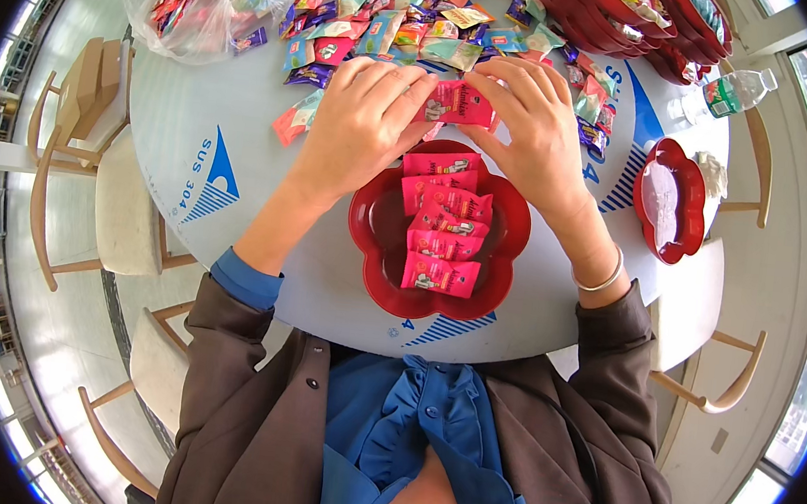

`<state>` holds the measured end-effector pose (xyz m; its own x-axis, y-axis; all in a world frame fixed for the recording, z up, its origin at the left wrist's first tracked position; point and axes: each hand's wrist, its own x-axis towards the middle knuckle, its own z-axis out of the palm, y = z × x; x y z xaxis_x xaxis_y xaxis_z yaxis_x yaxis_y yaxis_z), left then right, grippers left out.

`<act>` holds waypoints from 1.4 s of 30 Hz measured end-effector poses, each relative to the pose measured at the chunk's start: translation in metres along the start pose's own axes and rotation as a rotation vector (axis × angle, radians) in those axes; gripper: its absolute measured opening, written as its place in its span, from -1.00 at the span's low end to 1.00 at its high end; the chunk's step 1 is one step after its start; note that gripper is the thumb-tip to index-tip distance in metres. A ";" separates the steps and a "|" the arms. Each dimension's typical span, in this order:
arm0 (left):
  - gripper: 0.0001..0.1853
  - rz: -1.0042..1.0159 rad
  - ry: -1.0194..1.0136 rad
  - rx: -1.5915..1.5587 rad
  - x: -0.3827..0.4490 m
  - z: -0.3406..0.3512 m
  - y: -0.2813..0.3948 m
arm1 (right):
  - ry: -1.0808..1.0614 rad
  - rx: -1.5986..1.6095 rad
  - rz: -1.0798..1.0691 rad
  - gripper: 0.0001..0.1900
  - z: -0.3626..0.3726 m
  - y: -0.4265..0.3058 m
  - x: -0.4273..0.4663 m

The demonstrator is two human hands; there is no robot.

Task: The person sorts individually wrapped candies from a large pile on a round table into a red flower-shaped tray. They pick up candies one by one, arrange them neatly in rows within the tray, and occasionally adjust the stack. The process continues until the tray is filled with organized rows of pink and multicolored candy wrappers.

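Between my two hands, just beyond a red flower-shaped bowl (377, 279), is a pink candy packet (460, 103). My left hand (373, 114) has its fingertips on the packet's left end, and my right hand (533, 119) pinches its right end. Several similar pink packets (441, 275) lie in an overlapping column inside the bowl. Past the hands spreads a pile of mixed wrapped sweets (384, 31) in pink, teal, blue and purple. A teal and pink packet (298, 118) rests apart, left of my left hand.
A clear plastic bag (216, 8) of sweets lies at the far left of the round table (170, 98). Stacked red bowls (586, 22) with sweets stand far right. Nearer on the right are a plastic bottle (732, 94), another red bowl (671, 197) and crumpled tissue (712, 176). Chairs surround the table.
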<state>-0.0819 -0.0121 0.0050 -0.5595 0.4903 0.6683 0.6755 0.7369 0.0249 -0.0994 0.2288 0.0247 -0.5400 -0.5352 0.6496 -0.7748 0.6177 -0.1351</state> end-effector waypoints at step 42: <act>-0.49 -0.133 -0.251 -0.295 -0.073 -0.076 0.112 | -0.262 0.200 0.269 -0.41 -0.066 -0.117 -0.099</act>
<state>0.0709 0.0000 0.0155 -0.7265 0.5247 0.4436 0.6776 0.6543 0.3358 0.0668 0.2477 0.0260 -0.7772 -0.5145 0.3622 -0.6291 0.6454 -0.4332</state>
